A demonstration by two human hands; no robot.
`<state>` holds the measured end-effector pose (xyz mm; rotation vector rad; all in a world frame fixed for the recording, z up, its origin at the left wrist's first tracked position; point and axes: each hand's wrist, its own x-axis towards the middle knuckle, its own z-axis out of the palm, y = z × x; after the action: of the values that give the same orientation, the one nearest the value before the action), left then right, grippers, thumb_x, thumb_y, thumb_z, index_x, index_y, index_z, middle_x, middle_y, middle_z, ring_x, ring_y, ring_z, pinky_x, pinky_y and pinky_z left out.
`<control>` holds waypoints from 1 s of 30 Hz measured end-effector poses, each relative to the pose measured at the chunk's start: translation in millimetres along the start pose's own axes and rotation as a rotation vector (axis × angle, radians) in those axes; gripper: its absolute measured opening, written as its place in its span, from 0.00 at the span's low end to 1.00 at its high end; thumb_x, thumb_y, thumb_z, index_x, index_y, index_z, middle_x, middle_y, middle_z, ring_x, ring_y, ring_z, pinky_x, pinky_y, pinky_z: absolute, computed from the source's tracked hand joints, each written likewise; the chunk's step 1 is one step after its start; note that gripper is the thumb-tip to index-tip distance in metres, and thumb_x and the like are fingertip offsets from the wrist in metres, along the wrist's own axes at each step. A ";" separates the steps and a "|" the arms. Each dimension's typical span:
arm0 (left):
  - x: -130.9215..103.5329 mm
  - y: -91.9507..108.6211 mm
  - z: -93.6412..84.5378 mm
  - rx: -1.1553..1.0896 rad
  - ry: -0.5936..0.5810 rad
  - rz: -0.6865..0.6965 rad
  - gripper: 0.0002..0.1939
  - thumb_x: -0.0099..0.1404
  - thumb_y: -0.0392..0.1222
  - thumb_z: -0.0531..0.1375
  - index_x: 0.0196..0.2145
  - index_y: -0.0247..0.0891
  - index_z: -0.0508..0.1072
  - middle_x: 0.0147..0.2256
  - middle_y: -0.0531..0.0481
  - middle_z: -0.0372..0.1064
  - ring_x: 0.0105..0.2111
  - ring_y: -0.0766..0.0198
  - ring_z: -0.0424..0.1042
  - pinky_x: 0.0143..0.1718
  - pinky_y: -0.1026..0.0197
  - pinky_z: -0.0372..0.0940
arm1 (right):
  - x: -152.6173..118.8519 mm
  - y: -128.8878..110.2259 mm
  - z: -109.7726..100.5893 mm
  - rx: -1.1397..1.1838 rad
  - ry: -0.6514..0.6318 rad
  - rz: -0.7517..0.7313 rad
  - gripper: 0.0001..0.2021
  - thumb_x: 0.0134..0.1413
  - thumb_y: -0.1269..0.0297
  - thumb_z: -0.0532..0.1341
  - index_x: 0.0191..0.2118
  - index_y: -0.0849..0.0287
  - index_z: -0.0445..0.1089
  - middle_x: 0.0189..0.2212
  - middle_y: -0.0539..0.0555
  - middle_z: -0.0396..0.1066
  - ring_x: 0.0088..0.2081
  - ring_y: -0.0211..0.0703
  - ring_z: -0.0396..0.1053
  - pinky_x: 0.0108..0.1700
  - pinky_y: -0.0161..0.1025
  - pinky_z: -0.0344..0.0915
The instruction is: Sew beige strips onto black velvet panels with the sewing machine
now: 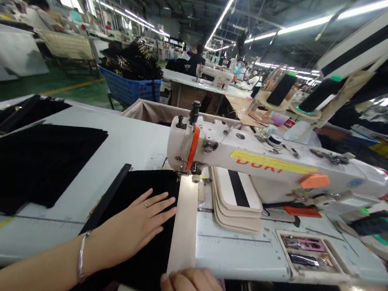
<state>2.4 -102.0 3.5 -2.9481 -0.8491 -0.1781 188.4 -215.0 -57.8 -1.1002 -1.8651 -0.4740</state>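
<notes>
My left hand [145,218] lies flat with fingers spread on a black fabric piece [136,181], just left of the sewing machine's needle. Along the fabric's right edge runs a beige strip [184,226], which passes up under the presser foot [179,175]. At the table's front edge my right hand [195,289] has its fingers curled over the lower end of that strip, pinching it. The white sewing machine [248,150] has an orange band and yellow tape. A dark bar-like edge [108,197] borders the fabric on the left.
Beige panels with a black stripe [239,194] are stacked under the machine arm. A small tool tray [310,255] is set into the table at right. More black fabric [39,163] lies at left. Behind stand a blue basket [131,83] and thread cones [282,90].
</notes>
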 end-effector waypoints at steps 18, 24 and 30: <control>-24.9 15.1 -0.6 -0.195 0.119 0.170 0.21 0.66 0.25 0.52 0.53 0.35 0.71 0.56 0.48 0.69 0.58 0.61 0.65 0.66 0.54 0.55 | 41.5 35.6 -6.5 0.224 -0.342 -0.013 0.11 0.64 0.67 0.56 0.47 0.63 0.73 0.36 0.54 0.76 0.34 0.45 0.70 0.35 0.41 0.64; -14.3 0.0 17.9 -0.351 0.206 0.206 0.18 0.67 0.26 0.51 0.50 0.36 0.72 0.53 0.47 0.72 0.56 0.65 0.67 0.67 0.56 0.52 | 46.1 44.4 -4.3 0.278 -0.437 0.033 0.14 0.62 0.68 0.60 0.52 0.60 0.70 0.43 0.54 0.75 0.41 0.47 0.70 0.42 0.42 0.67; -4.4 -14.9 26.7 -0.310 0.176 0.177 0.19 0.67 0.26 0.51 0.50 0.37 0.72 0.54 0.47 0.71 0.57 0.63 0.67 0.66 0.54 0.54 | 52.1 52.3 1.0 0.293 -0.542 0.110 0.17 0.61 0.68 0.61 0.55 0.58 0.68 0.47 0.54 0.73 0.45 0.49 0.69 0.48 0.45 0.67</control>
<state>-6.8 -89.1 -23.0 -3.2044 -0.5797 -0.5986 221.1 -160.5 -20.1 -1.1956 -2.2288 0.1828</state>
